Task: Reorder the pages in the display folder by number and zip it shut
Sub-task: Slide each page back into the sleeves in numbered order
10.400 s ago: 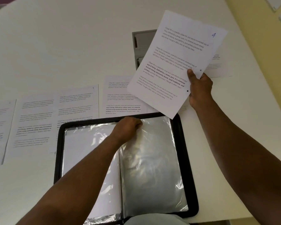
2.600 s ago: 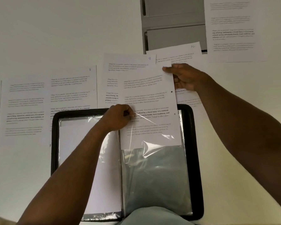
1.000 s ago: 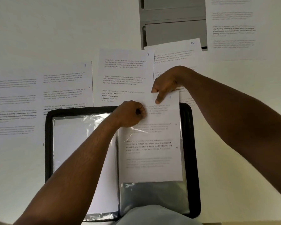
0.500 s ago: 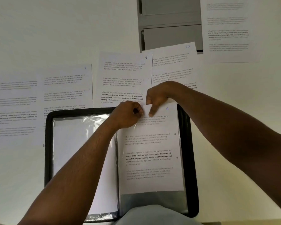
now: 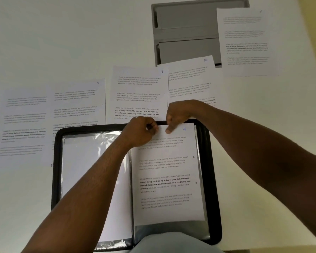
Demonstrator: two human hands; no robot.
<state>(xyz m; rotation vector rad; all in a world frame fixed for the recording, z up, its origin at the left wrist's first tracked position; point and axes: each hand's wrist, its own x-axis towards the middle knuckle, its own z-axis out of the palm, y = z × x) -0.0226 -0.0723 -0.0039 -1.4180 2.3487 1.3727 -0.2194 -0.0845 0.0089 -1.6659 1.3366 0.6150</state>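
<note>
— What's moved?
— Page 4 has slid nearly all the way down into the right sleeve; my right hand followed its top edge to the folder rim.

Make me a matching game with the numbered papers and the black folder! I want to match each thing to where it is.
Things:
1. page 4
2. page 9
3. page 10
4. display folder

Places:
A. partly over the grey tray
B. open on the table, nearest the person
C. in the folder's right sleeve
D. on the table just beyond the left hand

Pairs: 1-C, 2-D, 3-A, 4-B
</note>
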